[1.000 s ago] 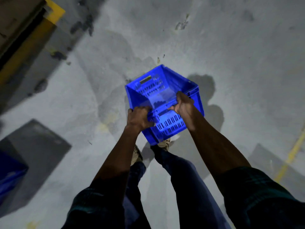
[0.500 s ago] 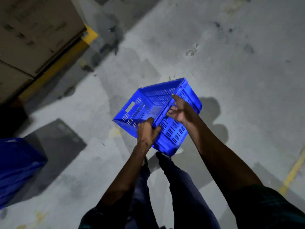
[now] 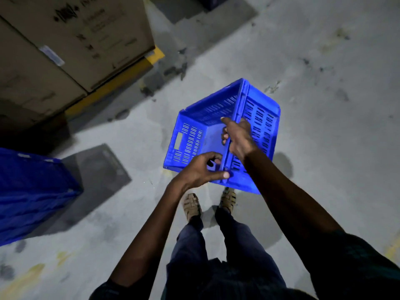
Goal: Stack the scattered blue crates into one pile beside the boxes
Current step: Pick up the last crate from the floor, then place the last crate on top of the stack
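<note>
I hold a slotted blue crate (image 3: 194,135) tilted in the air over the concrete floor, its open side turned to the left. My right hand (image 3: 237,135) grips the near long rim, fingers hooked inside the crate. My left hand (image 3: 203,169) is at the crate's near corner, thumb pressed on the rim and fingers curled at the edge. A second blue crate stack (image 3: 32,191) stands at the left edge of the view, beside the cardboard boxes (image 3: 71,40).
The large cardboard boxes fill the upper left, standing on a yellow-edged base (image 3: 112,83). My sandalled feet (image 3: 207,202) stand just below the held crate. Stained grey concrete spreads to the right. A dark object (image 3: 213,2) sits at the top edge.
The view has swung left, bringing the boxes and the left crate stack closer. The held crate has turned further, and my right hand has slid along its rim.
</note>
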